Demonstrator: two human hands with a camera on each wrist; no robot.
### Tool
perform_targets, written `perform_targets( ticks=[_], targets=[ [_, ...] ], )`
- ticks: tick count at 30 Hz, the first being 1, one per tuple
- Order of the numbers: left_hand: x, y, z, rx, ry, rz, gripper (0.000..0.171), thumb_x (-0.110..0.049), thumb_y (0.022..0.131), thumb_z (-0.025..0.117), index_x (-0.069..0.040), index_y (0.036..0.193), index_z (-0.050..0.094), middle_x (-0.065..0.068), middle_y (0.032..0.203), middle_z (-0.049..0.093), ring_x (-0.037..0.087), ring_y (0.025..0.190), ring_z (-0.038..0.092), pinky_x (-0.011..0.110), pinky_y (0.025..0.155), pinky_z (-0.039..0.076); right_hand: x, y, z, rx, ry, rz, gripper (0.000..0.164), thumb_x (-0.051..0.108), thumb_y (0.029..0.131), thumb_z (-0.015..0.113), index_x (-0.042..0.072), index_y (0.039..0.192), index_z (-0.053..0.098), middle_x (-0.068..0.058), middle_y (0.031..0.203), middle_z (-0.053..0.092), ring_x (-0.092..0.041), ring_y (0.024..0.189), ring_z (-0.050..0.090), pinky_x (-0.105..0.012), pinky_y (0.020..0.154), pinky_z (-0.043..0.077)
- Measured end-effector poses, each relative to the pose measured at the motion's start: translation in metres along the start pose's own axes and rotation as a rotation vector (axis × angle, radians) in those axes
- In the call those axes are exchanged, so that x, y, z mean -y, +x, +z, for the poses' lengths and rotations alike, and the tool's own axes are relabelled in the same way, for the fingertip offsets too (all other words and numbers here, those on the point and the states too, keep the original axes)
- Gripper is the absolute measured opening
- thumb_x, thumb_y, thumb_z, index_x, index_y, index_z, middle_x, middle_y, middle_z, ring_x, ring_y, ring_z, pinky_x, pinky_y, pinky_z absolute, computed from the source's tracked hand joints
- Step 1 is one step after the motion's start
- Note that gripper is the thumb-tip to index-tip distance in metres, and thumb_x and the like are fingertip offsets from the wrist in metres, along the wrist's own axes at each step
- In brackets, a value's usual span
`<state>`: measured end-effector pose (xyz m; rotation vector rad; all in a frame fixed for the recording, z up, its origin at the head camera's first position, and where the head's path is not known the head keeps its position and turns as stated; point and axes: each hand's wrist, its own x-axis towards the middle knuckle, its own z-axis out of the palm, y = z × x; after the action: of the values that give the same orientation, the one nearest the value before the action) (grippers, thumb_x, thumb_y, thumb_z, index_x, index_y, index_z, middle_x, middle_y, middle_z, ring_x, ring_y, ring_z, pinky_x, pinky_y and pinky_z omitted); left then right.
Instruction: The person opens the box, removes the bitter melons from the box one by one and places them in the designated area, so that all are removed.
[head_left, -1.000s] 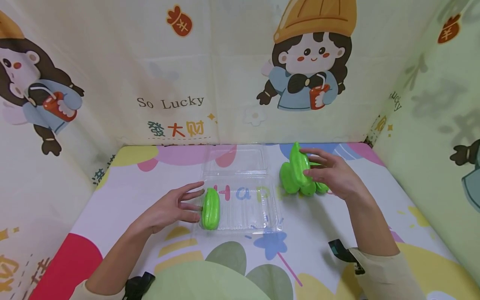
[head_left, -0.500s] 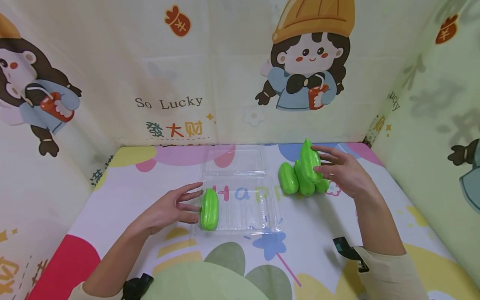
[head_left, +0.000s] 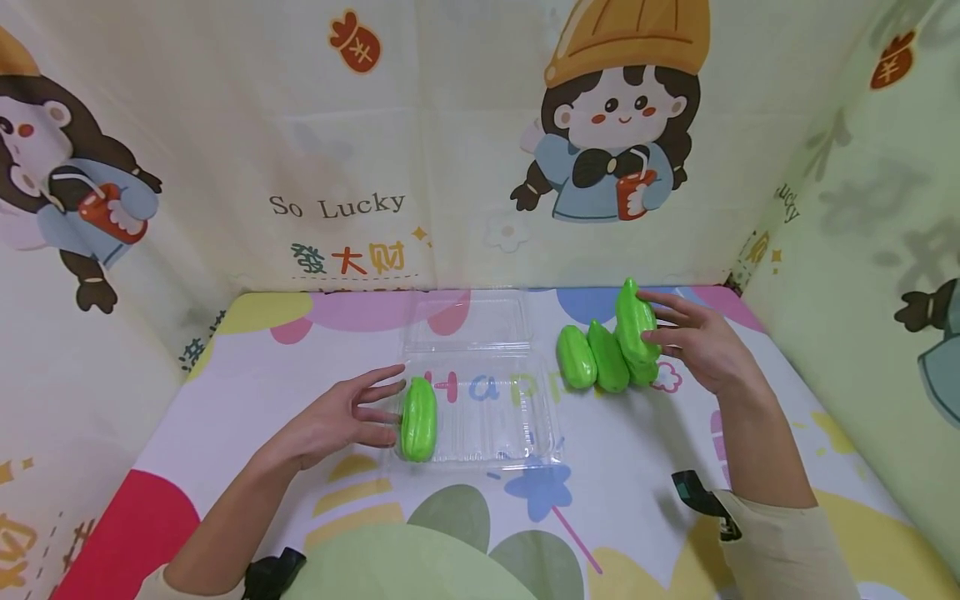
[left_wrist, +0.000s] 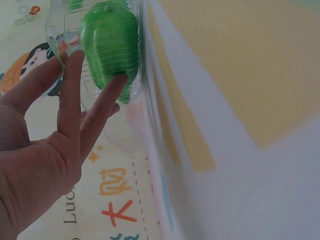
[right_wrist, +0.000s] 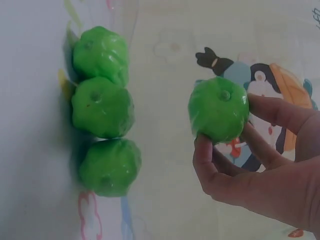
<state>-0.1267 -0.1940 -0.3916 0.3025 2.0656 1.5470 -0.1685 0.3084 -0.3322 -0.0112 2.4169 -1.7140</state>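
Observation:
Between the thumb and fingers of my right hand (head_left: 693, 346) is a green, ribbed, gourd-shaped vegetable (head_left: 633, 321), held up with its pointed tip away from me. The right wrist view shows this gourd (right_wrist: 215, 112) raised apart from three similar ones standing side by side. Of that row, the left gourd (head_left: 577, 357) and middle gourd (head_left: 608, 358) show well, while the right one (right_wrist: 110, 167) is partly hidden in the head view. My left hand (head_left: 341, 421), fingers spread and fairly straight, touches the left side of a clear plastic clamshell box (head_left: 495, 429). One gourd (head_left: 419, 421) lies lengthwise inside, along that side.
The box's transparent lid (head_left: 468, 325) lies folded back toward the rear wall. A printed cloth (head_left: 247, 417) covers the table, and patterned curtains (head_left: 450, 150) rise behind and at both sides.
My right hand has moved to the right with the held gourd, from over the left and middle of the row to over its right end. The left hand has stayed at the box.

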Motion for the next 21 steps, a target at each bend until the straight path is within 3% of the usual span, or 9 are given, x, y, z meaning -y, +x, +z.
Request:
perform_targets(
  ticks=[3,11,21],
  targets=[
    [0.0,0.0,0.0,-0.001,0.001,-0.001,0.094,-0.007,0.089,0.081,-0.018,0.166,0.027,0.021,0.168,0.032,0.038,0.129,0.064,0.043,0.091,0.062,-0.002,0.001,-0.004,-0.014,-0.015,0.018,0.066,0.011,0.104,0.062,0.021,0.163,0.037,-0.019,0.17,0.023,-0.035,0.152,0.03,-0.017,0.092,0.049],
    [0.001,0.0,0.0,-0.01,0.004,-0.012,0.095,-0.008,0.088,0.082,-0.02,0.166,0.029,0.019,0.168,0.034,0.037,0.129,0.065,0.043,0.091,0.062,-0.007,0.003,-0.013,-0.034,-0.026,0.044,0.065,0.01,0.104,0.058,0.023,0.164,0.035,-0.02,0.172,0.018,-0.037,0.156,0.021,-0.031,0.099,0.042],
    [0.002,0.0,0.0,0.002,-0.001,0.008,0.095,-0.009,0.088,0.082,-0.017,0.166,0.027,0.021,0.168,0.033,0.038,0.129,0.065,0.042,0.09,0.062,-0.018,0.006,-0.022,-0.067,-0.017,0.062,0.066,0.014,0.105,0.061,0.026,0.164,0.034,-0.018,0.169,0.024,-0.026,0.147,0.035,-0.022,0.093,0.046]
  ],
)
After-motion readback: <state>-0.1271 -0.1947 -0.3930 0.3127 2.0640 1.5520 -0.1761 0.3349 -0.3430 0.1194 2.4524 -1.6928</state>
